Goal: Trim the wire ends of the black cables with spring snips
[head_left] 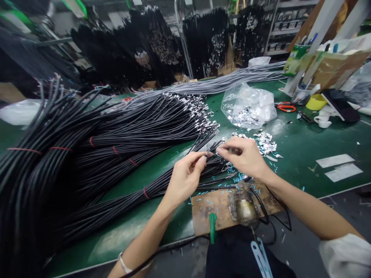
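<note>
Cable end (208, 151) half-hidden by left hand (186, 174)

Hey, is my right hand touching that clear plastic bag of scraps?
Apart. The head view shows the right hand nearer the camera than the clear plastic bag, with green tabletop and loose silvery scraps between them.

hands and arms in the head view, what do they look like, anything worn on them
The left hand and right hand are ungloved. A thin whitish band circles the left wrist. A loose, rumpled, pale sleeve ends near the right elbow; no left sleeve shows.
</note>
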{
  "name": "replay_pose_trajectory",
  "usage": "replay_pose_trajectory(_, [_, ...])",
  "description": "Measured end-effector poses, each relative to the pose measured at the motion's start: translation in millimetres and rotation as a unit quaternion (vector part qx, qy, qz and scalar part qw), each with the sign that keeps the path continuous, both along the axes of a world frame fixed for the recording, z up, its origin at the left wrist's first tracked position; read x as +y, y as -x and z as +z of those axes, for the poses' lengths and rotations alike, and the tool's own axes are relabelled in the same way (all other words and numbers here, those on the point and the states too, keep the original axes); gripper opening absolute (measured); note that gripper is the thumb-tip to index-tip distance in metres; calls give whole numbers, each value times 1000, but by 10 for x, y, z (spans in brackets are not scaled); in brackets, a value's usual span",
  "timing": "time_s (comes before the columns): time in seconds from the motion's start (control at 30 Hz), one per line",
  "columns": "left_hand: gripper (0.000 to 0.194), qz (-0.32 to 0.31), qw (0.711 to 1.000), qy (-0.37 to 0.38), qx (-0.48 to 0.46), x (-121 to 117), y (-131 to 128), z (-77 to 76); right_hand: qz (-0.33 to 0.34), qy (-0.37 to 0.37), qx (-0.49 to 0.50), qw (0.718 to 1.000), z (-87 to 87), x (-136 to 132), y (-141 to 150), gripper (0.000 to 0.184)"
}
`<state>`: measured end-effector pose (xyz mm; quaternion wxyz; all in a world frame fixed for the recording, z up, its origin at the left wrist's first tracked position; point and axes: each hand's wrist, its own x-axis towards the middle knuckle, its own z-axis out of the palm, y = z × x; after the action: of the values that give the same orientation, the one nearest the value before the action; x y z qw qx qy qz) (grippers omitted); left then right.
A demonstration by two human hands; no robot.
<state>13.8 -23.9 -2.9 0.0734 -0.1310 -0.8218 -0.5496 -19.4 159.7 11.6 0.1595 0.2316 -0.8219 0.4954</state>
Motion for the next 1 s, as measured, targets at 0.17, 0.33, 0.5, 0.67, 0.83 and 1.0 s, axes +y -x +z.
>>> replay_pose_trajectory(0.17, [22,-21,996,-43,-69,10,-25,65,67,-10,56,996,-60,-85,-92,13])
replay_pose_trajectory(0.33, [19,1,985,-109,-136,62,-22,78,71,-43,78,994,-79,-97,-126,16])
replay_pose_trajectory(0.5, [18,39,981,-145,-123,112,-25,70,65,-57,53,995,-70,-106,-159,17])
replay_pose_trajectory(0.67, [15,52,989,-124,-60,92,-30,48,76,-47,-6,996,-81,-115,-164,11])
replay_pose_trajectory(0.83, [17,-16,989,-43,-142,-37,22,111,99,-32,-43,994,-83,-112,-140,10])
replay_pose_trajectory(1.0, [16,-2,999,-17,39,-59,16,102,214,88,-159,960,-66,-120,-103,10])
